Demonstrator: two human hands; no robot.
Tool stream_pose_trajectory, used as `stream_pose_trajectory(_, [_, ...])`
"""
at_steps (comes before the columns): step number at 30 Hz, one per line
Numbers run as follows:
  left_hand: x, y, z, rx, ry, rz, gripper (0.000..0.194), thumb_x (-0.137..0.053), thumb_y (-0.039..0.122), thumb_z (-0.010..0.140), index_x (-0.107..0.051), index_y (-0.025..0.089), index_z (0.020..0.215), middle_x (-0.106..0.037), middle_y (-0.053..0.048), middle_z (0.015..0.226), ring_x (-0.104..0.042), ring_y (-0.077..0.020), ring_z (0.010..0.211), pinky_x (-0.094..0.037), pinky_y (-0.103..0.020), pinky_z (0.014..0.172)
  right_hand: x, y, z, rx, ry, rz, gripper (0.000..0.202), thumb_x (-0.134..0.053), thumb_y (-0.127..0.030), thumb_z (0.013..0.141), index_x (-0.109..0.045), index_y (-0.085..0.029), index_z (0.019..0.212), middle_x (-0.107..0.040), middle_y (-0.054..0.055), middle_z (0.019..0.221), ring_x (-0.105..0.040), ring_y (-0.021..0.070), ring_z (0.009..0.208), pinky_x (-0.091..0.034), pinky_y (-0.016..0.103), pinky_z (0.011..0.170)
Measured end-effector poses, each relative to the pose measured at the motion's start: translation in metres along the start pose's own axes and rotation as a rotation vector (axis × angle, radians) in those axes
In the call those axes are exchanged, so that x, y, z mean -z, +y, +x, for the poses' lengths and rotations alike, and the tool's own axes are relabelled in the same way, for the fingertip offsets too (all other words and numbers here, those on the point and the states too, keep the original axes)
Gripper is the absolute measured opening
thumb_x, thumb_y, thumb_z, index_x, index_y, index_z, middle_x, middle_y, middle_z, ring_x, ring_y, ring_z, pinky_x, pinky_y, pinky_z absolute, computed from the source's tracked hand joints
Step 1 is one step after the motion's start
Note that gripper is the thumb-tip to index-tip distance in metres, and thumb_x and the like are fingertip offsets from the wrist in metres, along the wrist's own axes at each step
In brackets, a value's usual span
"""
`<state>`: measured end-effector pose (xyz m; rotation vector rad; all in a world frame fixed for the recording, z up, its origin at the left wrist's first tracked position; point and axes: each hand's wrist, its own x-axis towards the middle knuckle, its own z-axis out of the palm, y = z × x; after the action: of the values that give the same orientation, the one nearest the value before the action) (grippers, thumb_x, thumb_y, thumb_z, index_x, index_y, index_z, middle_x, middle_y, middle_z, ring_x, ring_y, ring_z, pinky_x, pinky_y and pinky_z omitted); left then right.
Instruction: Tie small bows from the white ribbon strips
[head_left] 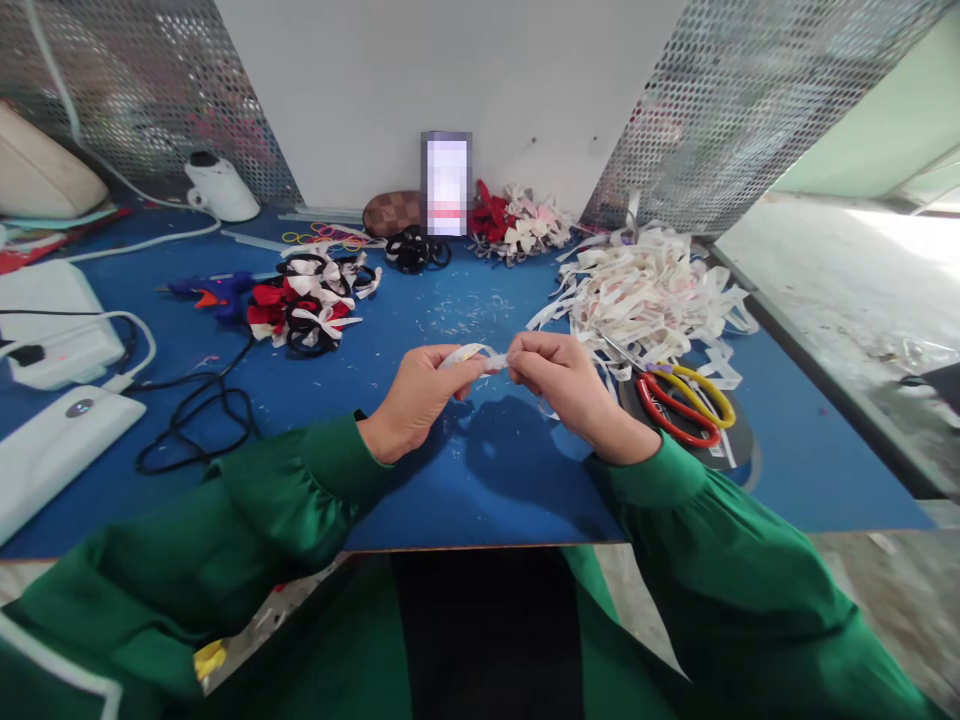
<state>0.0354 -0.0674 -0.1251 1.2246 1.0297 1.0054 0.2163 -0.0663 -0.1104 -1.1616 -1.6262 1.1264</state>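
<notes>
A left hand (415, 397) and right hand (564, 385) pinch a white ribbon strip (474, 354) stretched between their fingertips above the blue table (465, 480).

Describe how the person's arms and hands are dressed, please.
Both arms wear long, loose sleeves of plain bright green cloth, gathered at the wrist into a close cuff. The left hand and right hand are bare: no gloves, and no rings or watch visible.

scissors (686, 400) beside ribbon scraps (649, 285), glue gun (214, 292)
</notes>
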Motion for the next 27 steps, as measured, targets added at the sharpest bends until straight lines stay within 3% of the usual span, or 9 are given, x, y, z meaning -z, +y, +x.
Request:
stream_pose_trajectory(8, [0.001, -0.001, 0.000, -0.020, -0.057, -0.073, 0.020, -0.075, 0.034, 0.076, -0.072, 0.018, 0.065, -0.050, 0.002, 0.054, -0.041, -0.0098, 0.056, -0.031, -0.026, 0.055, 0.003, -0.002, 0.001, 0.028, 0.072, -0.071, 0.024, -0.052, -0.024, 0.083, -0.055, -0.019, 0.059, -0.043, -0.005, 0.051, -0.037, 0.0098, 0.050, -0.028, 0.027, 0.051])
stream_pose_trajectory(10, [0.000, 0.001, -0.001, -0.015, -0.042, -0.087, 0.018, -0.076, 0.034, 0.075, -0.074, 0.018, 0.066, -0.050, 0.002, 0.054, -0.040, -0.0099, 0.055, -0.031, -0.026, 0.055, 0.002, -0.002, 0.000, 0.101, 0.179, -0.173, 0.015, -0.056, -0.024, 0.084, -0.063, -0.019, 0.072, -0.055, -0.002, 0.063, -0.047, 0.0127, 0.060, -0.035, 0.027, 0.056])
stream_pose_trajectory(12, [-0.001, 0.002, -0.001, -0.011, -0.022, -0.105, 0.017, -0.077, 0.033, 0.074, -0.075, 0.018, 0.066, -0.050, 0.002, 0.053, -0.039, -0.0099, 0.055, -0.031, -0.026, 0.055, 0.002, -0.002, -0.003, 0.250, 0.373, -0.315, 0.009, -0.062, -0.024, 0.083, -0.068, -0.019, 0.089, -0.064, 0.003, 0.085, -0.057, 0.0176, 0.079, -0.043, 0.030, 0.067])
stream_pose_trajectory(15, [-0.001, 0.002, -0.001, -0.012, -0.014, -0.126, 0.017, -0.076, 0.034, 0.075, -0.075, 0.018, 0.067, -0.049, 0.002, 0.052, -0.040, -0.0100, 0.054, -0.033, -0.027, 0.055, 0.000, -0.004, -0.008, 0.477, 0.562, -0.523, 0.008, -0.065, -0.024, 0.087, -0.070, -0.022, 0.093, -0.065, 0.006, 0.094, -0.060, 0.0215, 0.092, -0.044, 0.038, 0.083])
stream_pose_trajectory(17, [-0.001, 0.003, -0.001, -0.015, -0.017, -0.131, 0.017, -0.076, 0.034, 0.075, -0.076, 0.019, 0.068, -0.051, 0.002, 0.053, -0.042, -0.0105, 0.055, -0.035, -0.027, 0.056, -0.002, -0.004, -0.011, 0.534, 0.508, -0.612, 0.009, -0.063, -0.026, 0.091, -0.071, -0.023, 0.087, -0.066, 0.004, 0.083, -0.061, 0.0202, 0.083, -0.043, 0.039, 0.084])
stream_pose_trajectory(21, [-0.002, 0.004, -0.002, -0.019, 0.011, -0.098, 0.022, -0.074, 0.033, 0.075, -0.071, 0.018, 0.060, -0.057, 0.000, 0.057, -0.049, -0.0121, 0.059, -0.041, -0.027, 0.062, -0.009, -0.002, -0.012, 0.505, 0.343, -0.651, 0.013, -0.066, -0.031, 0.092, -0.071, -0.023, 0.083, -0.065, 0.000, 0.072, -0.061, 0.0165, 0.071, -0.039, 0.035, 0.074])
stream_pose_trajectory(27, [-0.003, 0.002, -0.003, 0.024, 0.004, -0.124, 0.022, -0.072, 0.036, 0.078, -0.074, 0.017, 0.067, -0.068, -0.003, 0.067, -0.059, -0.0147, 0.069, -0.046, -0.028, 0.070, -0.010, 0.002, -0.012, 0.522, 0.337, -0.755, 0.014, -0.062, -0.029, 0.095, -0.072, -0.023, 0.086, -0.069, 0.002, 0.079, -0.063, 0.0185, 0.078, -0.038, 0.036, 0.077])
